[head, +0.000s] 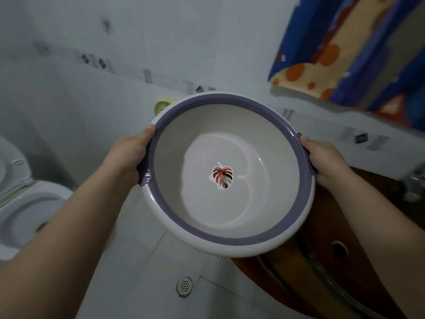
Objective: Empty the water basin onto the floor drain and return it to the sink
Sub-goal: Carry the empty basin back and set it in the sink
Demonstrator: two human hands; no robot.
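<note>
I hold a round white basin (230,244) with a purple rim band and a leaf picture on its bottom, roughly level at chest height. My left hand (128,153) grips its left handle and my right hand (326,161) grips its right handle. A thin layer of water seems to lie in its bottom. The round metal floor drain (184,285) sits in the white tiled floor, below the basin's near edge. The brown sink (326,256) lies under the basin's right side, partly hidden by it.
A white toilet (25,210) stands at the left. A blue and orange patterned towel (345,49) hangs at the upper right. A metal tap (414,183) shows at the right edge. A hose (287,279) runs across the sink. White tiled wall is ahead.
</note>
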